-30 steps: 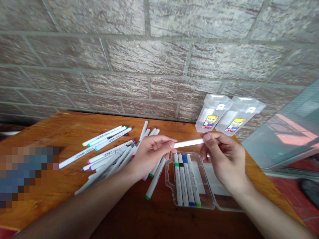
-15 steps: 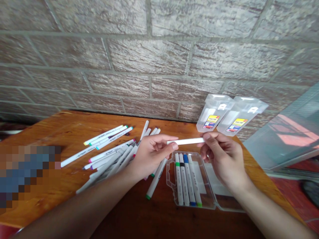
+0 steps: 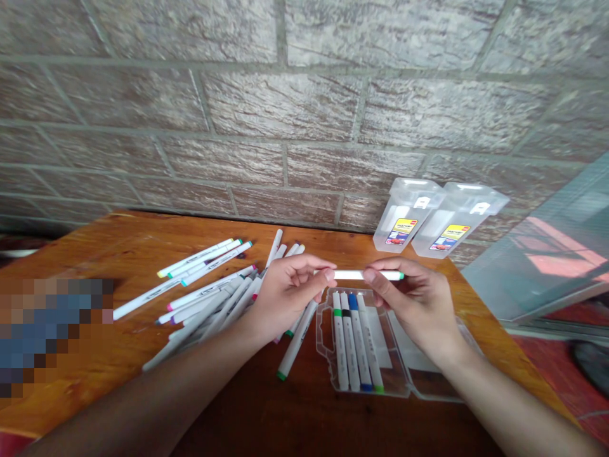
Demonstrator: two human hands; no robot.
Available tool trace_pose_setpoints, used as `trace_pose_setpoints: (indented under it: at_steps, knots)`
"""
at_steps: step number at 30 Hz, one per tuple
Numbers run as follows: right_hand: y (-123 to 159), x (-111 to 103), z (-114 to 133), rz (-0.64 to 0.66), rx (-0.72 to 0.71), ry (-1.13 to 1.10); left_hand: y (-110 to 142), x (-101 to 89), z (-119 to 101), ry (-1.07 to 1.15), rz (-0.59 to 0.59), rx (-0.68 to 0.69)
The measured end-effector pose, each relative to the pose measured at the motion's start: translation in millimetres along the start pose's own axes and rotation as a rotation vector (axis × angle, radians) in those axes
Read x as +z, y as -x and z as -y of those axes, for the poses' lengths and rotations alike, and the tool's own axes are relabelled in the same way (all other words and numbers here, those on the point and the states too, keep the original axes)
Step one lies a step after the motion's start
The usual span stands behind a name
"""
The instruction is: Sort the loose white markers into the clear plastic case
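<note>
A white marker (image 3: 349,275) with a green tip end lies level in the air between my hands. My left hand (image 3: 297,285) pinches its left end between thumb and fingers. Toward its other end, my right hand (image 3: 412,298) grips it, and the green end sticks out past the thumb. Below them an open clear plastic case (image 3: 397,355) rests on the table, with several white markers (image 3: 354,343) side by side in its left half. One loose marker (image 3: 297,343) with a green end lies just left of the case.
A pile of white markers (image 3: 209,317) spreads over the wooden table (image 3: 95,355) at left, partly behind my left forearm. Two upright clear plastic containers (image 3: 440,219) with labels stand at the back right by the brick wall (image 3: 304,108). A pixelated patch covers the left edge.
My right hand has shifted left along the marker, so its green end now shows beyond the fingers. My left hand keeps its pinch, almost in place.
</note>
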State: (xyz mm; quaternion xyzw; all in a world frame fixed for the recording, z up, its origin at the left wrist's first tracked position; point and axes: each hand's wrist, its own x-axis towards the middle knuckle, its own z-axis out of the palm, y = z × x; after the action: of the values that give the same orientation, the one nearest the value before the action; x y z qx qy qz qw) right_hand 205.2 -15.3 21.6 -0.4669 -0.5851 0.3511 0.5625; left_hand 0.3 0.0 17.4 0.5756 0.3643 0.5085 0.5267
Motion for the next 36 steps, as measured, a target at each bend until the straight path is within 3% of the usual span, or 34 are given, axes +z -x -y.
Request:
trace_pose_setpoints:
  at_steps: [9, 19, 30, 36]
  knots:
    - [3.1, 2.7, -1.6, 0.050, -0.085, 0.083, -1.0, -0.4, 7.8, -0.052, 0.022, 0.031]
    - [11.6, 0.0, -9.6, 0.163, -0.161, 0.199, 5.9, -2.2, 14.2, -0.109, 0.178, 0.060]
    - [7.0, 4.7, -7.9, 0.210, -0.001, -0.010, 6.8, -4.0, 17.0, -0.146, 0.228, 0.135]
    - [4.4, 3.5, -9.8, 0.222, 0.043, -0.066, 3.6, -3.4, 18.7, -0.080, 0.218, 0.070]
